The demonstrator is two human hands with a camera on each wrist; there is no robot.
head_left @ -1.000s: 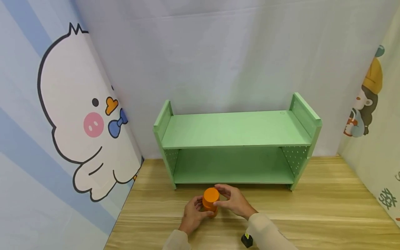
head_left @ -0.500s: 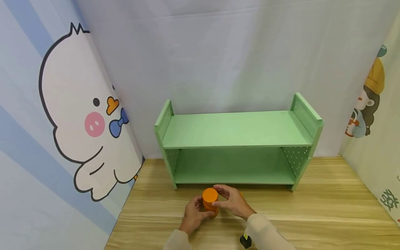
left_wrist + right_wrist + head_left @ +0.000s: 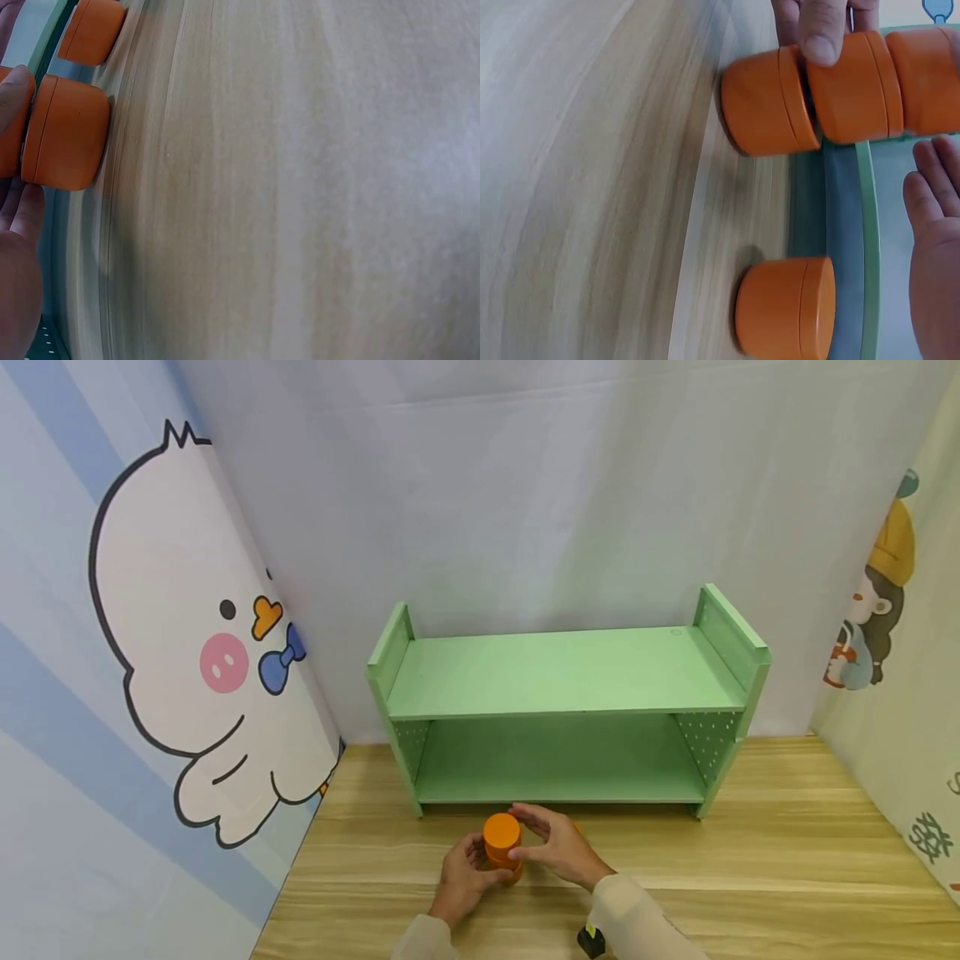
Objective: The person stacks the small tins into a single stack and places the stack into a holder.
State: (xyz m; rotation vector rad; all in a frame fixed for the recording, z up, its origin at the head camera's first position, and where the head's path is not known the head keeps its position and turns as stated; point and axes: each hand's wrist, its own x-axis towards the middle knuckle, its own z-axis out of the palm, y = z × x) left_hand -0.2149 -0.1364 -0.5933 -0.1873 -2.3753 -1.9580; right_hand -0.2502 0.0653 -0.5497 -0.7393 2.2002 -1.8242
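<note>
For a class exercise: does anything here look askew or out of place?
Right wrist view: the middle stacked orange container looks slightly askew; a dark gap shows between it and the bottom container, so they aren't flush.

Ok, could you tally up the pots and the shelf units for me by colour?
Orange pots: 4 (three one above another, one standing apart)
Green shelf unit: 1
Total: 5
</note>
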